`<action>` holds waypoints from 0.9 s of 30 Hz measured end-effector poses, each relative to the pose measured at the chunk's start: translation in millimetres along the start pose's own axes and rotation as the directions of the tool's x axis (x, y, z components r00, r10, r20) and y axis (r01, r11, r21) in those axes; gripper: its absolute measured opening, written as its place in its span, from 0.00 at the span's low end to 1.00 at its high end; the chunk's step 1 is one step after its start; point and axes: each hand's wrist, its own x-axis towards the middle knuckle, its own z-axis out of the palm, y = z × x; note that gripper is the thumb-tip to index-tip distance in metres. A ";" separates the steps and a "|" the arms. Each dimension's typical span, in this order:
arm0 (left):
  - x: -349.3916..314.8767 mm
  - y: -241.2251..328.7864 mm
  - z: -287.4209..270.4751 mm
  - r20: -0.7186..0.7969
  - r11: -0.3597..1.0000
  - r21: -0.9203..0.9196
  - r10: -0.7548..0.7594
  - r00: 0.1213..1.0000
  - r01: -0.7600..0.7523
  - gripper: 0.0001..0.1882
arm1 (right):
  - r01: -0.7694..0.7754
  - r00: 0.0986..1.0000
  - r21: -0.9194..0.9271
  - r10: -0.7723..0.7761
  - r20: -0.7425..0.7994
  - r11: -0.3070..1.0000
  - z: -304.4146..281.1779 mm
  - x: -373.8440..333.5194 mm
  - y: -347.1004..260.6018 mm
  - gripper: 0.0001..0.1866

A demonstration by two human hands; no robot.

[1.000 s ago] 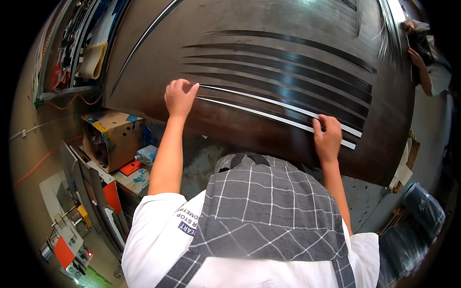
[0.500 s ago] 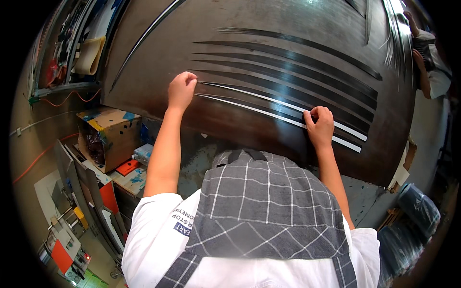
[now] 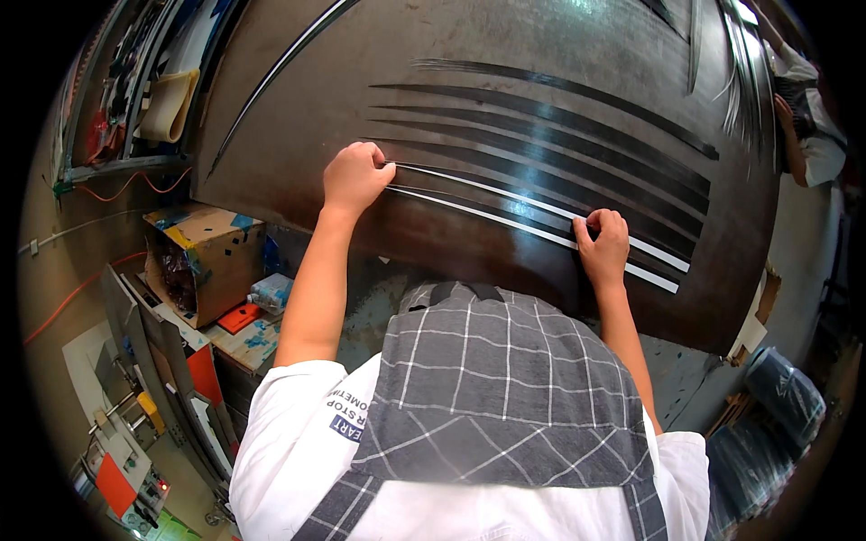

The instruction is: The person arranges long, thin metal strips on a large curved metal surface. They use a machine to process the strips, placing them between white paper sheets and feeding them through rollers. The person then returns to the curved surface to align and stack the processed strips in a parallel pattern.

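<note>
Two long, narrow white strips, an upper one and a lower one, run side by side along the near part of a dark brown tabletop. Each thins to a point toward the left. At those thin tips, my left hand is closed, thumb and fingers pinching the upper strip's end. My right hand pinches at the strips farther right, its fingertips on the upper one and its palm hiding part of both. Beyond lie several dark tapered strips, roughly parallel.
Curved black strips lie at the far left, and a bundle of thin strips at the far right. Another person stands past the right edge. A cardboard box is at left; plastic-wrapped rolls stand at lower right.
My left hand has slid slightly right and nearer, keeping its pinch at the strip tips. My right hand is almost in the same place, a little lower in view.
</note>
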 end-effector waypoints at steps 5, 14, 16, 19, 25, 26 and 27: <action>10.9 2.2 -0.5 0.054 0.994 0.106 -0.022 0.998 0.016 0.10 | 0.009 1.000 0.006 -0.009 -0.007 1.000 -1.9 0.2 -1.8 0.13; 12.8 -18.8 -12.1 -0.038 0.993 0.079 -0.084 0.996 0.087 0.08 | 0.009 0.999 0.015 -0.009 -0.032 1.000 -1.3 -0.6 -2.8 0.13; 12.5 -34.9 -22.1 -0.092 0.989 0.061 -0.126 0.988 0.132 0.08 | 0.012 0.999 0.016 -0.011 -0.038 1.000 -0.2 -0.8 -1.9 0.13; 13.4 -64.2 -33.2 -0.155 0.975 0.007 -0.218 0.964 0.222 0.10 | 0.014 0.999 0.014 -0.013 -0.040 1.000 -0.5 -0.8 -1.5 0.13; 0.2 -216.9 -44.9 -0.004 0.757 -0.519 -0.467 0.884 0.398 0.10 | 0.006 1.000 0.033 -0.005 -0.021 0.999 -1.7 -0.1 -4.3 0.13; -8.5 -222.7 -47.2 -0.007 0.567 -0.747 -0.529 0.849 0.347 0.15 | -0.014 1.000 0.025 0.015 -0.026 1.000 -3.7 -0.8 -5.6 0.12; -21.2 -228.3 -53.4 0.004 0.335 -0.908 -0.590 0.807 0.250 0.21 | -0.019 0.999 0.036 0.021 -0.032 0.999 -3.5 -1.0 -5.4 0.12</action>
